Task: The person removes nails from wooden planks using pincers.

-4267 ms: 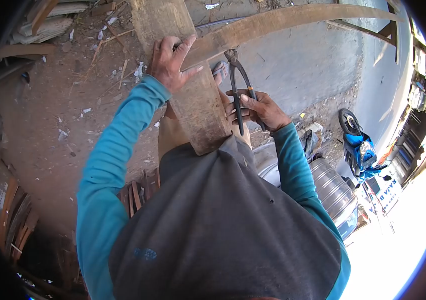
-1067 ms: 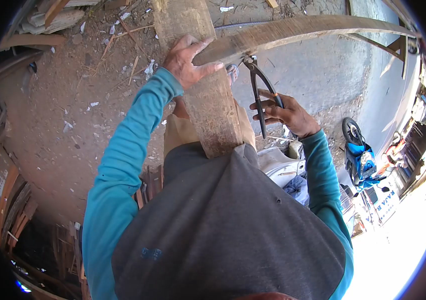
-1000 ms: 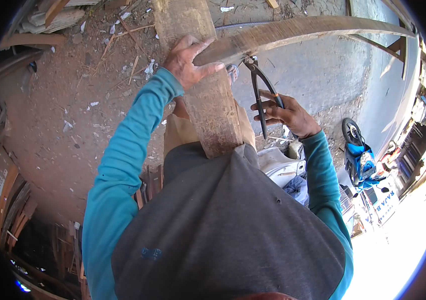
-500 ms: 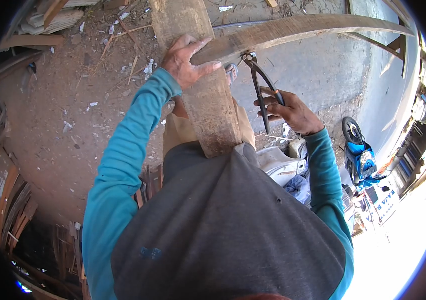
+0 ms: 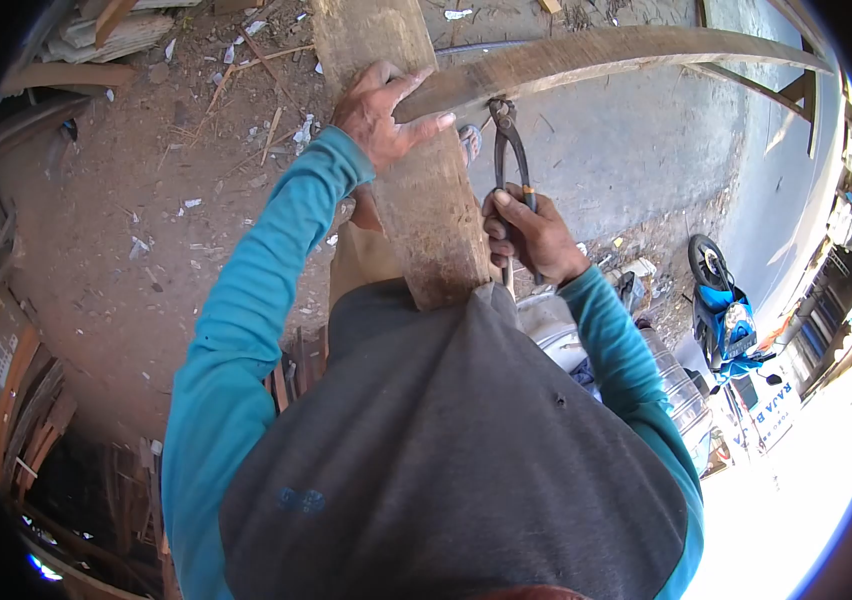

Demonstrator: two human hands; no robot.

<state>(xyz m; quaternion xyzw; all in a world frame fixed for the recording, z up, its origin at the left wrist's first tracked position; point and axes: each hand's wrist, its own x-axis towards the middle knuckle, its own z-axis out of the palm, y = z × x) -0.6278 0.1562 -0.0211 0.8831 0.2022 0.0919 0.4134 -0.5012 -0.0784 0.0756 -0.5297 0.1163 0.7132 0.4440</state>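
My left hand grips the wide wooden plank where it meets a long curved wooden beam. Its thumb lies across the plank and its fingers are bent over the wood. The plank's near end rests against my dark shirt. In my right hand are black pincers with orange bands, the fingers wrapped round both handles. The head of the pincers touches the lower edge of the beam, just right of the plank. Whether the jaws hold anything is too small to tell.
A blue motorbike stands at the right. Stacked wood pieces lie at the lower left, and more boards at the upper left. A sandalled foot shows beyond the plank. Splinters and scraps litter the dirt ground.
My right hand has moved left toward the plank and closed round both handles, which are now nearer together. The pincers have swung more upright. My left hand keeps its place on the wood.
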